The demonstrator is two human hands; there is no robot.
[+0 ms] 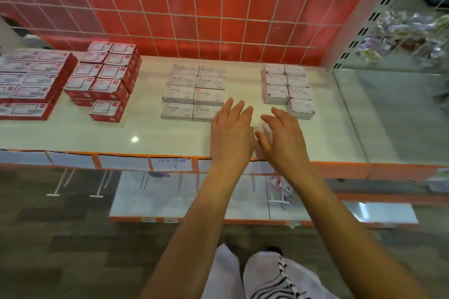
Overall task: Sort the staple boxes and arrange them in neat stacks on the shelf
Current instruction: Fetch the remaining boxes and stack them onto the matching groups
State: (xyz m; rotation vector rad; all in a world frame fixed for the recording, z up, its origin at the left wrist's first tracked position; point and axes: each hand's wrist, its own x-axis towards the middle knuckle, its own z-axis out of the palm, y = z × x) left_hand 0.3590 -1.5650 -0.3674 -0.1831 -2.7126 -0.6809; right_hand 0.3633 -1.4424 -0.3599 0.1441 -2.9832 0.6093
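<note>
staple boxes (194,92) sit grouped on white shelf (145,131), red tiles (194,7) behind.

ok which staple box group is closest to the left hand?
The middle white group marked STAPLES: its front-right corner is right by the left hand; red groups sit far left.

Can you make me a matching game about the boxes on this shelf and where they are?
Things:
1. red boxes
2. white boxes marked STAPLES
3. pale pinkish boxes
4. shiny packets

Places:
A. far right, past the white slotted post
B. middle of the shelf, near the left hand
C. left end of the shelf
D. right part of the shelf, ahead of the right hand

Pairs: 1-C, 2-B, 3-D, 4-A.
</note>
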